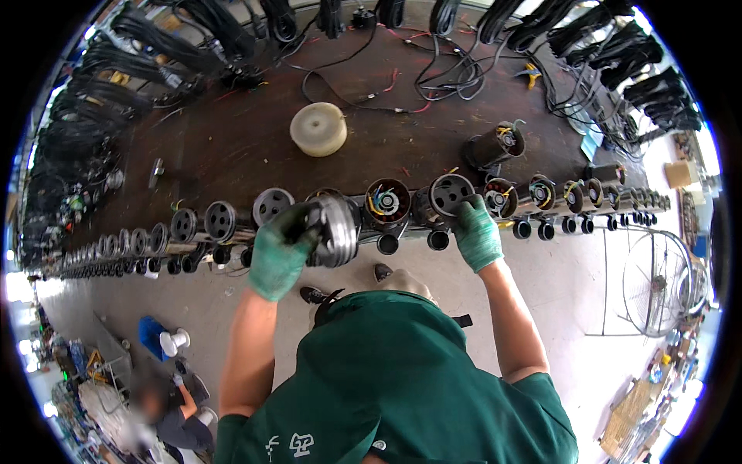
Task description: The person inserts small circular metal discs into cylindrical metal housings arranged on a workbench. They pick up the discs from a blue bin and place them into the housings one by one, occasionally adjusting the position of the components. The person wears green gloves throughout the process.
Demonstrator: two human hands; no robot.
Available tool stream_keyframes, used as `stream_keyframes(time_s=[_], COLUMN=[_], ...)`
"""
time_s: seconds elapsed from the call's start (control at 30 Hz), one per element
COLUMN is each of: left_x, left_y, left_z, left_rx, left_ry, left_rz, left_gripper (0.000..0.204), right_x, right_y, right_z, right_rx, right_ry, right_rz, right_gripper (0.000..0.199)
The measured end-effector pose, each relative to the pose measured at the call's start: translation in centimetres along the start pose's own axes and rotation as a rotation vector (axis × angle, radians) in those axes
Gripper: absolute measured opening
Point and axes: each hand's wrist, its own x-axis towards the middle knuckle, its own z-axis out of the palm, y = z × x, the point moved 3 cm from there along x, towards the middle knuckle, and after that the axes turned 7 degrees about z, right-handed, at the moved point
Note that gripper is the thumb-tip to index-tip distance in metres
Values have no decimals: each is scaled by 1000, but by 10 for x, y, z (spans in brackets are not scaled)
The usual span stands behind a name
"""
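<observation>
My left hand (277,259), in a green glove, grips a shiny metal cylinder part (337,230) that is smeared by motion. It holds the part at the near table edge, in front of a partly covered motor housing. My right hand (478,234), also gloved in green, has its fingers closed at the right rim of a motor housing with a black holed end cover (450,193). Between my hands stands an uncovered motor housing (387,203), with coloured wires and a round centre showing. Another uncovered housing (500,198) stands right of my right hand.
A long row of motor housings (220,221) lines the near edge of the dark table (239,147). On the table are a whitish round block (318,129), a lone motor housing (497,145) and black cables (452,73). A fan (658,284) stands right; a person (176,417) is lower left.
</observation>
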Motion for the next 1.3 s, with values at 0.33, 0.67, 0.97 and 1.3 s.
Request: stream_keyframes(time_s=[0.33, 0.67, 0.97, 1.3], left_x=[49, 37, 41, 36], left_y=[2, -30, -41, -58], left_z=[36, 22, 31, 42], left_rx=[443, 119, 1352, 1333], left_ry=[-219, -171, -626, -723], left_rz=[85, 72, 443, 537], left_gripper=[37, 25, 32, 45], right_x=[10, 14, 20, 7], right_y=[-152, -119, -99, -80], right_z=[-50, -21, 62, 83], right_rx=[65, 26, -61, -139], right_ry=[-179, -81, -227, -282], right_rz=[-709, -355, -117, -183], right_gripper=[45, 22, 19, 27])
